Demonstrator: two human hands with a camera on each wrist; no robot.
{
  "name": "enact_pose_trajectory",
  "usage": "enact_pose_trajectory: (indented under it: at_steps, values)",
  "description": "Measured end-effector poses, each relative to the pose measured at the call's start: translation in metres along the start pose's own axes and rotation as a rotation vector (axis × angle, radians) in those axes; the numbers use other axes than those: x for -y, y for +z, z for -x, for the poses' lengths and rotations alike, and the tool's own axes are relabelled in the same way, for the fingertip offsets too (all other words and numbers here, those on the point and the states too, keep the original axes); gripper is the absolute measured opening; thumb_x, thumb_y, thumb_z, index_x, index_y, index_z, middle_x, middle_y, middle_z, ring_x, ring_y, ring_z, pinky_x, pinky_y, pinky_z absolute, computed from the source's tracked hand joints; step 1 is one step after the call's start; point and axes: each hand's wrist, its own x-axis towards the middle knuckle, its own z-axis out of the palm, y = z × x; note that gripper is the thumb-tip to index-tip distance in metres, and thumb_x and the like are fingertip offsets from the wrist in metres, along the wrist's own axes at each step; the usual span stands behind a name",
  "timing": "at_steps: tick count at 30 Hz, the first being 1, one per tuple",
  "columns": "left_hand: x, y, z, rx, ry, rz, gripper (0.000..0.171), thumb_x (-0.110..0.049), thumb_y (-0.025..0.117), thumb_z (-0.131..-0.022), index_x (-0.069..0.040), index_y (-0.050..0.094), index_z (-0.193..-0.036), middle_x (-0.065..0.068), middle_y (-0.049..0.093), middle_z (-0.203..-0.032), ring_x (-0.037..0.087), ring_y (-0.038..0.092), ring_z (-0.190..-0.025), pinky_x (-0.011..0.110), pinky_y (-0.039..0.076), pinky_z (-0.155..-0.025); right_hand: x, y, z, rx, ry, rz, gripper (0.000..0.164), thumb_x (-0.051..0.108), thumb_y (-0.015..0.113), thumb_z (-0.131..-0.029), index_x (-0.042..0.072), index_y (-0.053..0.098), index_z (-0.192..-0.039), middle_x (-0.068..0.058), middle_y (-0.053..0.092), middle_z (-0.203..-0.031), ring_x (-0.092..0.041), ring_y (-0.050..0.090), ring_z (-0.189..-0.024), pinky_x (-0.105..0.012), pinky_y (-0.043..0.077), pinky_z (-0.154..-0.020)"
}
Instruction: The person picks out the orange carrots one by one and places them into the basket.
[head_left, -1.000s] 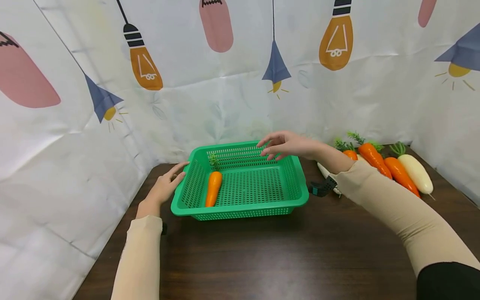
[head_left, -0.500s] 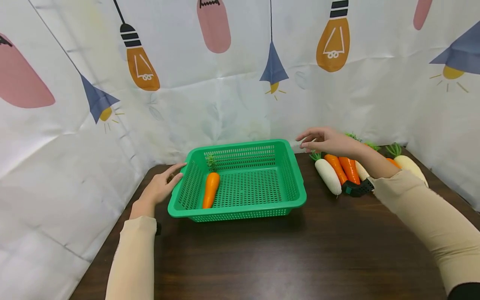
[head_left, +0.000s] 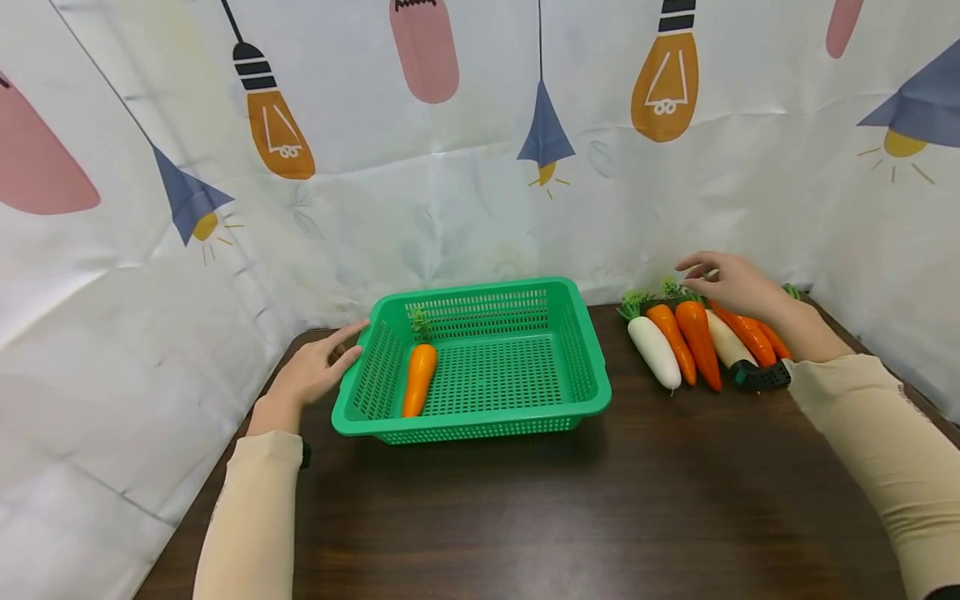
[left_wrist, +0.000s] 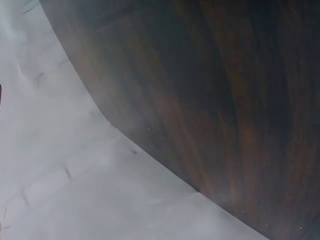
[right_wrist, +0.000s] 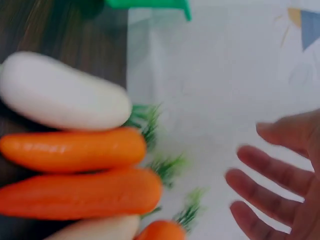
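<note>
A green plastic basket stands on the dark table, one orange carrot lying along its left side. My left hand rests its fingertips on the basket's left rim. Over a row of carrots and white radishes at the right hovers my right hand, fingers loosely bent and holding nothing. In the right wrist view, the fingers are spread apart, beside the leafy tops. Nearest the basket in that row is a white radish, then a carrot and a redder carrot.
A white curtain printed with lamps hangs close behind and along the left of the brown table. Further carrots and a pale radish lie partly under the right forearm. The left wrist view shows only table edge and curtain.
My right hand has moved rightward from above the basket to above the vegetable row, staying unloaded. The left hand keeps its place at the basket rim; the view has shifted slightly.
</note>
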Motion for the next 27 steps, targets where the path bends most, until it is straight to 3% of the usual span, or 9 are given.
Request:
enact_pose_trajectory:
  at_steps: [4,15,27]
  values:
    - [-0.001,-0.002,0.0,0.021,0.005,-0.005,0.055,-0.043,0.045,-0.11,-0.02,0.039,-0.16,0.009,0.067,-0.095,0.02,0.057,-0.075,0.044,0.048,-0.07,-0.02,0.002,0.003,-0.054,0.059,0.055,0.042,0.014,0.052,-0.107,-0.008,0.049,-0.143,-0.038,0.052,-0.133,-0.055,0.054,-0.115,-0.059,0.052,-0.081]
    - [-0.006,-0.003,-0.004,0.114,-0.016,0.027,0.058,-0.043,0.039,-0.112,-0.023,0.028,-0.164,0.004,0.054,-0.079,0.02,0.047,-0.061,0.043,0.042,-0.068,-0.072,0.021,0.017,-0.193,0.234,0.127,0.057,0.023,0.058,-0.104,-0.009,0.041,-0.148,-0.041,0.043,-0.138,-0.06,0.048,-0.115,-0.069,0.044,-0.084]
    - [-0.007,-0.003,-0.006,0.168,-0.047,0.03,0.061,-0.045,0.036,-0.112,-0.022,0.021,-0.166,0.004,0.048,-0.066,0.02,0.046,-0.058,0.04,0.04,-0.062,-0.08,0.026,0.015,-0.116,0.316,0.121,0.07,0.031,0.061,-0.101,-0.007,0.032,-0.153,-0.043,0.039,-0.141,-0.062,0.046,-0.117,-0.067,0.046,-0.078]
